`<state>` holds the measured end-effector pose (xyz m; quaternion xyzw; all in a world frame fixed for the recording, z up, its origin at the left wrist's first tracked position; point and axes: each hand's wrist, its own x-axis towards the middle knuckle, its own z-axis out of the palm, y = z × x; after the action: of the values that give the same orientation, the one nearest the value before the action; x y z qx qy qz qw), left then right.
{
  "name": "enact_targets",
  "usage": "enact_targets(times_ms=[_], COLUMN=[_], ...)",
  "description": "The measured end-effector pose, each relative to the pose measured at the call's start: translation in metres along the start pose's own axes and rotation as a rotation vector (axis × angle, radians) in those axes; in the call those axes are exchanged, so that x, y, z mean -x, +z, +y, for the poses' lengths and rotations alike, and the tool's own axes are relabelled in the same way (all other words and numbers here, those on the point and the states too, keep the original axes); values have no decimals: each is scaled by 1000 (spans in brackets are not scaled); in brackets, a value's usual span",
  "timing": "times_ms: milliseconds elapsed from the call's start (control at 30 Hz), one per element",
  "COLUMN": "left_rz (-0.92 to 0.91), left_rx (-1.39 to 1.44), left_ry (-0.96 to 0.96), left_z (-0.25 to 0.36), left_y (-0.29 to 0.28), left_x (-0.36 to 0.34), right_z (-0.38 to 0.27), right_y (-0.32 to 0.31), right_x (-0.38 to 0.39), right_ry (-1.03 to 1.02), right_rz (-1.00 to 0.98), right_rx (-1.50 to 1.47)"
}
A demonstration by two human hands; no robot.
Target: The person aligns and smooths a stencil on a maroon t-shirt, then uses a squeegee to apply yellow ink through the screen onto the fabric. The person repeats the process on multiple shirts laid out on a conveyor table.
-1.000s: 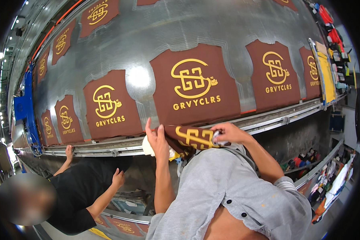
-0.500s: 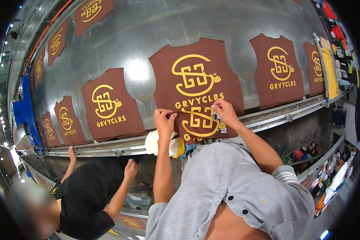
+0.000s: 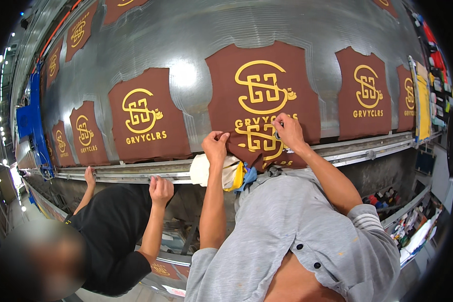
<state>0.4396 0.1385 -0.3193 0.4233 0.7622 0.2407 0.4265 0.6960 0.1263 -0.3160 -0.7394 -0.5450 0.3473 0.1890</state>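
Observation:
A brown fabric panel with a yellow print [image 3: 261, 142] hangs between my hands, its lower part creased and folding near my waist. My left hand [image 3: 215, 148] pinches its upper left edge. At its upper right, my right hand [image 3: 290, 134] grips the edge between thumb and fingers. Behind it, a larger-looking brown panel [image 3: 307, 100] with a similar yellow print lies flat on the grey metal table [image 3: 196, 108]; the held piece overlaps its lower edge. Beside my left forearm, a bundle of white, yellow and blue cloth [image 3: 201, 170] hangs at the table edge.
Several more printed brown panels [image 3: 178, 126] lie in rows along the table. A metal rail [image 3: 121, 175] runs along its front edge. A co-worker in black [image 3: 118, 216] stands at my left, hands near the rail. A yellow-faced frame [image 3: 424, 105] stands at the right.
The view has shifted, so the table's panels appear farther right. The held panel's lower part has folded and creased more. The co-worker's nearer hand has moved up to the rail.

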Motion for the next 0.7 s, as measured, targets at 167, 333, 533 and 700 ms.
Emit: enact_targets(times_ms=[167, 333, 533, 700], left_rz=[21, 50, 67, 70], left_rx=[-25, -111, -149, -129], left_ry=[18, 43, 51, 53], left_z=[-6, -6, -7, -6], left_y=[5, 6, 8, 8], left_x=[-1, -2, -2, -2], right_z=[-4, -6, -2, 6], right_y=[2, 1, 2, -21], right_x=[3, 4, 3, 13], right_ry=[62, 72, 80, 46], right_rz=[15, 17, -3, -77], right_rx=[112, 131, 106, -101])
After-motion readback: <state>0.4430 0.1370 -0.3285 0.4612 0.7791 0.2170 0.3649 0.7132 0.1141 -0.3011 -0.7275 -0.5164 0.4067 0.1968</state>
